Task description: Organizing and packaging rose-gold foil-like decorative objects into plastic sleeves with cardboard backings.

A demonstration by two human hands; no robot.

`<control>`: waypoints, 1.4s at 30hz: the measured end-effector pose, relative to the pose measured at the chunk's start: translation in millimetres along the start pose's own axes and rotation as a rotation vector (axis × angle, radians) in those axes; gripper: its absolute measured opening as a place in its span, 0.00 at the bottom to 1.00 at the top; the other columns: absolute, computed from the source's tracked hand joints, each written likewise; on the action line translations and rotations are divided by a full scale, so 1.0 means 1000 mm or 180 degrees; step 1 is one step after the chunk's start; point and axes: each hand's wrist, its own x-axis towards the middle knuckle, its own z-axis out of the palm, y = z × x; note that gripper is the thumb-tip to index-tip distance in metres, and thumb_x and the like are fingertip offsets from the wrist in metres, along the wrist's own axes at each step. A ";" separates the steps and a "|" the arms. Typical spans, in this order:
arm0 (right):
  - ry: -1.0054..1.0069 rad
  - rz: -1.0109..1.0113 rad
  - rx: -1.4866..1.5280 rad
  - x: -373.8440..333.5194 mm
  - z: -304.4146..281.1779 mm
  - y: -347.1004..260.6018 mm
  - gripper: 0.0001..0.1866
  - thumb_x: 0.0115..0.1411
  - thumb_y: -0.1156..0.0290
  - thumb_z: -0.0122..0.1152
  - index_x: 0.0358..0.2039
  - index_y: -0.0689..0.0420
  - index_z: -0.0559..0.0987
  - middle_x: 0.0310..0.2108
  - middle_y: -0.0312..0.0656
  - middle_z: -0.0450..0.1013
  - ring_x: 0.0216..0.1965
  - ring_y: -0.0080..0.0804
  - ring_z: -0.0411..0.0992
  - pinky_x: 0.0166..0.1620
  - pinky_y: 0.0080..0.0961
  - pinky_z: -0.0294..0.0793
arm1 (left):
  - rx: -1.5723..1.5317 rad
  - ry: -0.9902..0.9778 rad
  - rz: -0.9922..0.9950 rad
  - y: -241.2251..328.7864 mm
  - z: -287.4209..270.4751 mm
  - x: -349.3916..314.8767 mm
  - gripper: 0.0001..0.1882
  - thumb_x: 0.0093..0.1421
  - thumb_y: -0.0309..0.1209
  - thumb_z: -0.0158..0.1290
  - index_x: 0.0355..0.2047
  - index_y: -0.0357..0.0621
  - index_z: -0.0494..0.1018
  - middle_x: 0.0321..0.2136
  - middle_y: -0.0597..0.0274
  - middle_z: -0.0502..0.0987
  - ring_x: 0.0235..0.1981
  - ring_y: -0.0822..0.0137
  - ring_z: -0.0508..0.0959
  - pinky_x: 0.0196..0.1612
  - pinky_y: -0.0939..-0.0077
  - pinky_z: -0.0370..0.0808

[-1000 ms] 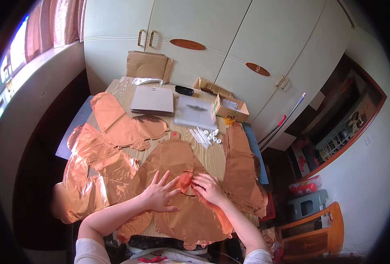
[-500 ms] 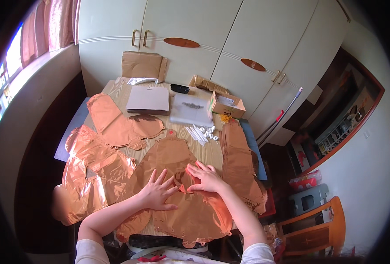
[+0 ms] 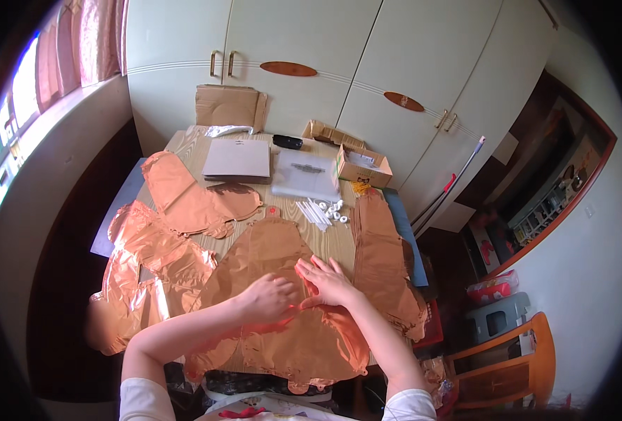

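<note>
A large flat copper-coloured foil balloon [image 3: 272, 245] lies in front of me on the wooden table. Above its middle is my left hand [image 3: 267, 298], its fingers curled inward; what they hold, if anything, is hidden. My right hand [image 3: 327, 284] rests just to the right on the same foil, fingers stretched out, the thumb pointing toward the left hand. Beneath and beside the right palm the foil is creased and shiny. To the left lie a crinkled foil balloon [image 3: 160, 242] and a flat one [image 3: 192, 189]. More flat foil balloons [image 3: 381, 263] are stacked to the right.
White sticks [image 3: 313, 215] and small white round pieces [image 3: 336, 210] sit beyond my hands. Farther back are a stack of grey card sheets [image 3: 236, 158], a clear plastic packet [image 3: 304, 179] and an open carton [image 3: 364, 167]. A wooden chair [image 3: 500, 375] stands at the right.
My left hand has gone from spread flat on the foil to curled, moving slightly right toward my right hand. The right hand has stayed nearly in place.
</note>
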 end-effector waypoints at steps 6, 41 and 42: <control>-0.0099 0.0202 0.0194 0.002 -0.002 -0.003 0.64 0.41 0.40 0.72 0.71 0.46 0.43 0.70 0.38 0.49 0.72 0.40 0.43 0.70 0.55 0.36 | -0.0546 0.0163 -0.0385 -0.013 0.052 0.018 0.20 0.61 0.42 0.49 0.50 0.45 0.74 0.49 0.63 0.76 0.50 0.63 0.74 0.52 0.64 0.69; 0.0973 0.0580 0.0549 -0.219 0.042 -0.112 0.29 0.61 0.57 0.59 0.62 0.49 0.67 0.61 0.37 0.64 0.64 0.41 0.59 0.65 0.53 0.52 | -0.0124 0.0110 -0.0579 -0.039 0.067 0.018 0.40 0.59 0.60 0.42 0.67 0.54 0.56 0.68 0.61 0.56 0.70 0.54 0.52 0.69 0.44 0.45; 0.1325 0.0745 0.0635 -0.228 0.046 -0.115 0.27 0.60 0.60 0.61 0.59 0.50 0.68 0.57 0.39 0.68 0.60 0.43 0.63 0.63 0.50 0.56 | -0.0123 0.0117 -0.0580 -0.039 0.067 0.018 0.40 0.59 0.60 0.42 0.67 0.54 0.56 0.68 0.60 0.56 0.70 0.54 0.52 0.69 0.44 0.45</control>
